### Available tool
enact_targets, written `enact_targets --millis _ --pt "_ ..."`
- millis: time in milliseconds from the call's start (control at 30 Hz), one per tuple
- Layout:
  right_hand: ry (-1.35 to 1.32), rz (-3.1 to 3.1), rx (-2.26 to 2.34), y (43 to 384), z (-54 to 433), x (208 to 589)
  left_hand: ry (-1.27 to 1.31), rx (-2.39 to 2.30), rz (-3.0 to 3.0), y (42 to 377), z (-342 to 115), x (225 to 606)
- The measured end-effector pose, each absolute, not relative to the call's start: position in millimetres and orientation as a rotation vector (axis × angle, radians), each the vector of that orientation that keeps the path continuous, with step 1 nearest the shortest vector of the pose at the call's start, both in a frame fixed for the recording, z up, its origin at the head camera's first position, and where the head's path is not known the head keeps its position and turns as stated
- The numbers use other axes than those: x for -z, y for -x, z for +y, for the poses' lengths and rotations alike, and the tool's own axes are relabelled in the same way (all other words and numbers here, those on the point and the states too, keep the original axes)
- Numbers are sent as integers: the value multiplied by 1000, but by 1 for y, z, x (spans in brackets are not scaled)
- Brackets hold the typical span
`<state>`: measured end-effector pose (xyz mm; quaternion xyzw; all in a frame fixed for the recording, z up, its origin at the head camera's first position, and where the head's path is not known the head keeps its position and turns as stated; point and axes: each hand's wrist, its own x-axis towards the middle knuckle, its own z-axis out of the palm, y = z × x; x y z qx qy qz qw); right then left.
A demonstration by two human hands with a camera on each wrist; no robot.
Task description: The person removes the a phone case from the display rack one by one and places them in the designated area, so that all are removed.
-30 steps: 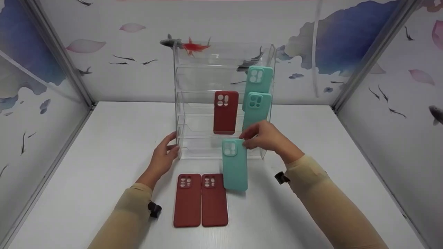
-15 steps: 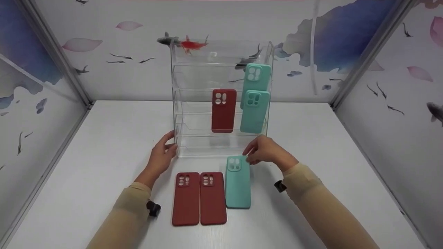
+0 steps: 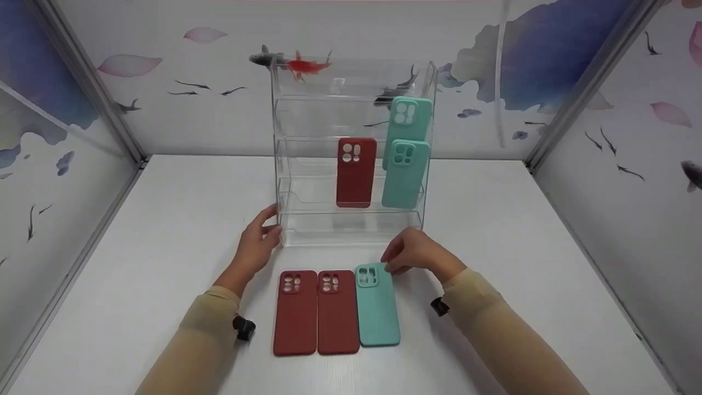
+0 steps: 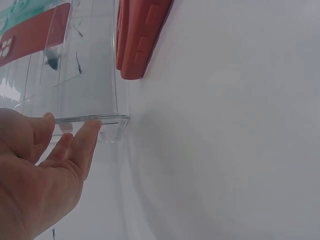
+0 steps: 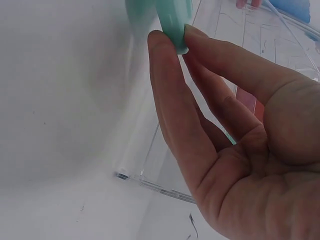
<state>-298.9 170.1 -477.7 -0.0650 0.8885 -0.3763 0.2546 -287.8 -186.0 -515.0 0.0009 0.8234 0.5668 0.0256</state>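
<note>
My right hand [image 3: 419, 249] pinches the top right corner of a turquoise phone case [image 3: 378, 307] between thumb and fingers. In the right wrist view the turquoise case [image 5: 174, 22] sits at the fingertips. That case lies just right of two red phone cases, the left one [image 3: 295, 315] and the middle one [image 3: 338, 315], side by side on the table. My left hand [image 3: 256, 241] grips the lower left edge of a clear tiered display rack [image 3: 312, 236]; the left wrist view has thumb and fingers at the rack's edge [image 4: 112, 118].
One red case [image 3: 355, 175] stands in the rack. To its right are two turquoise cases, an upper one [image 3: 410, 118] and a lower one [image 3: 406, 178]. The white table [image 3: 488, 219] is enclosed by printed panels behind and at both sides.
My right hand has brought the turquoise case down and toward me, from overlapping the middle red case to lying beside it. The left hand has stayed at the rack.
</note>
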Motion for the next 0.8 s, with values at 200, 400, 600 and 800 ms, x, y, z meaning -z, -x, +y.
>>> enact_targets --millis 200,400,600,800 --pt "135 2410 997 296 169 481 -17 -1785 2530 288 -186 516" --pt "145 2407 999 298 170 486 -17 -1785 2534 287 -188 515" --pt "163 2413 1012 299 171 492 -23 -1798 2536 286 -188 512" --pt "194 2449 973 298 170 493 -32 -1796 2537 286 -187 513"
